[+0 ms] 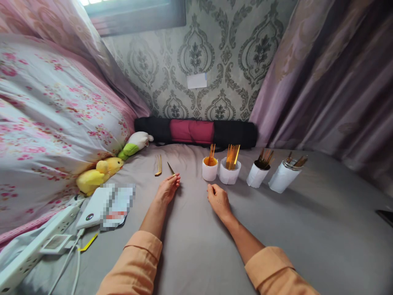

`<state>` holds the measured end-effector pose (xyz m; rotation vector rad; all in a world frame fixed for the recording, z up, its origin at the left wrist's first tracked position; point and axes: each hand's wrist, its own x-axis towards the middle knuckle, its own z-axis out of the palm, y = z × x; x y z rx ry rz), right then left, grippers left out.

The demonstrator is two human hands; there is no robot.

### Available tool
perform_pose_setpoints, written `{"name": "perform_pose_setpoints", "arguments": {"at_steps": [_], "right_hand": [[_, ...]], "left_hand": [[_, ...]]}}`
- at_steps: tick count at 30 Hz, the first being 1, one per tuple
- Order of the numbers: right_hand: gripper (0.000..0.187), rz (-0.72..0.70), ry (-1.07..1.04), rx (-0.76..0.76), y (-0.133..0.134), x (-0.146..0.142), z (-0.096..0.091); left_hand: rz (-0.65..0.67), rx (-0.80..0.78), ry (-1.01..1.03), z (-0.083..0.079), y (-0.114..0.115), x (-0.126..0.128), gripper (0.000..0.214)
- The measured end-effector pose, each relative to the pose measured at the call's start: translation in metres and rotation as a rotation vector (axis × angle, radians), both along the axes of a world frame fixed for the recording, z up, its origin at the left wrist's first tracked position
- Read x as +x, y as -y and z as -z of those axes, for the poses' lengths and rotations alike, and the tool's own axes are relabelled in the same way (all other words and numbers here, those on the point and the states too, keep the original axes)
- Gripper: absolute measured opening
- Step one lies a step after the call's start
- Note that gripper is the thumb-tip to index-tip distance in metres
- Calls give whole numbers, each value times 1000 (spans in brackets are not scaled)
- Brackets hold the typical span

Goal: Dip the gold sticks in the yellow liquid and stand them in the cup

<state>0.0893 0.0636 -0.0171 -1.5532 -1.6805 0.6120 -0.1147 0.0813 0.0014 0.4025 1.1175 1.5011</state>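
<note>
My left hand pinches a slim gold metal piece whose tapered, pointed end sticks up and to the left; its kind is unclear. Just left of it, several thin gold sticks with bent lower ends lie side by side on the sheet. My right hand rests on the bed with its fingers curled closed and nothing showing in them. Beyond it stands a small white cup with a few gold sticks upright inside. Next to that, a wider white cup holds a fuller bunch.
Further right are two white-wrapped holders with darker sticks. A black and red roll lies along the wall. Plush toys, a white power bank and a power strip with cables line the left side.
</note>
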Motion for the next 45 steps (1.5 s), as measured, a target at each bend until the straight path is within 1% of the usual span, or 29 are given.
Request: {"name": "perform_pose_setpoints", "arguments": {"at_steps": [7, 12, 19, 26, 32, 39, 45], "right_hand": [[39, 1, 3, -12, 0, 0, 1], [38, -6, -2, -13, -1, 0, 1], [37, -3, -1, -3, -1, 0, 0], [37, -17, -8, -1, -1, 0, 1], [37, -34, -16, -1, 0, 1, 0], [35, -47, -25, 21, 0, 1, -1], [36, -64, -50, 14, -1, 2, 2]], "left_hand": [[26, 49, 16, 2, 8, 13, 12], [35, 58, 36, 3, 17, 26, 12], [82, 83, 35, 7, 30, 47, 16], [133, 103, 38, 5, 41, 68, 23], [151, 113, 13, 4, 49, 81, 28], [168, 129, -108, 12, 53, 89, 35], [173, 136, -292, 12, 56, 90, 42]]}}
